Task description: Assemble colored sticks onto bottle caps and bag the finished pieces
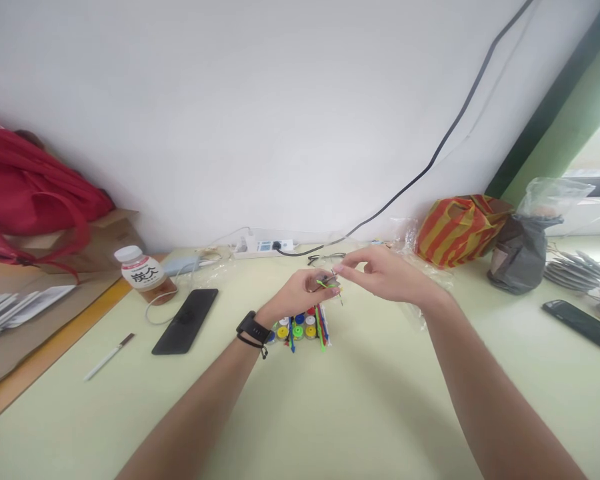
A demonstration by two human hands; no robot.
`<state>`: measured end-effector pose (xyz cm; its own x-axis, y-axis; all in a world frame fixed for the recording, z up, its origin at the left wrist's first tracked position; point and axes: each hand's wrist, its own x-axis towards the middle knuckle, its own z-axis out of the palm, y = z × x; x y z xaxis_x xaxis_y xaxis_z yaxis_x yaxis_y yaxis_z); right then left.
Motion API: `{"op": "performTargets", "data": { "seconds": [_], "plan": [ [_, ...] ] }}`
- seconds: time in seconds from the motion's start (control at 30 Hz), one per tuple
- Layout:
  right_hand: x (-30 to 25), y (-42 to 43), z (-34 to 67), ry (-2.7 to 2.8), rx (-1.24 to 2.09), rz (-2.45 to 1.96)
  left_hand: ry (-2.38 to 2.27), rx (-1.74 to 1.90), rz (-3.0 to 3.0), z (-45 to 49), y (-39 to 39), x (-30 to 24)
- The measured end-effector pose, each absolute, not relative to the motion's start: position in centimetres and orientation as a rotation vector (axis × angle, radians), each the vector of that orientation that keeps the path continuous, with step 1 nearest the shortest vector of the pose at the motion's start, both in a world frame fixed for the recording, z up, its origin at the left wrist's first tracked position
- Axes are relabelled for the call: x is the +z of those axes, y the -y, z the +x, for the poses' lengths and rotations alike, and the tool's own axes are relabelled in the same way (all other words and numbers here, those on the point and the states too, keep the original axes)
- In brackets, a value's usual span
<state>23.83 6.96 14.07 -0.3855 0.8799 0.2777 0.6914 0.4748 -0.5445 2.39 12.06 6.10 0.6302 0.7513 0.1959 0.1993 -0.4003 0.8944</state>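
Left forearm (195,407), bare, nearest the camera; black watch (253,327) at the wrist. Left hand (294,295): grasping 1 small green-and-grey item (325,283) at its fingertips; long axis unclear. Below this hand, partly covered: coloured discs (299,331) and slim coloured strips (322,329), lengthwise toward the camera, on the table (330,413). Right hand (383,275): thumb and forefinger together at the item's right; whether gripping, cannot tell. Left hand nearer the discs.

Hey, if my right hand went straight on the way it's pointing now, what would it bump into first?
Probably your left hand, or the small green piece there; your right hand points left towards them. Exact depth is hard to judge.
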Motion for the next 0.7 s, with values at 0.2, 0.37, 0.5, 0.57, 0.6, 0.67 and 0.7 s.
{"op": "performTargets", "data": {
  "seconds": [0.2,0.37,0.5,0.57,0.6,0.67,0.7],
  "plan": [
    [13.5,-7.7,24.0,2.135,0.45,-1.281,-0.582,0.802,1.732,2.7,-11.8,6.3],
    [13.7,-7.4,23.8,2.12,0.543,-1.234,-0.57,0.872,1.65,3.0,-11.9,6.3],
    [13.5,-7.3,23.9,2.119,0.663,-1.225,-0.604,0.887,1.67,3.0,-12.1,6.0],
    [13.2,-7.5,23.9,2.098,0.753,-1.251,-0.589,0.888,1.667,3.0,-12.1,5.8],
    [13.0,-7.6,24.0,2.086,0.795,-1.26,-0.58,0.892,1.667,3.0,-12.1,5.8],
    [12.8,-7.8,24.0,2.062,0.849,-1.254,-0.577,0.919,1.669,3.2,-12.0,5.8],
    [12.7,-8.0,24.0,2.054,0.866,-1.239,-0.583,0.94,1.669,3.3,-11.9,5.8]
  ]
}}
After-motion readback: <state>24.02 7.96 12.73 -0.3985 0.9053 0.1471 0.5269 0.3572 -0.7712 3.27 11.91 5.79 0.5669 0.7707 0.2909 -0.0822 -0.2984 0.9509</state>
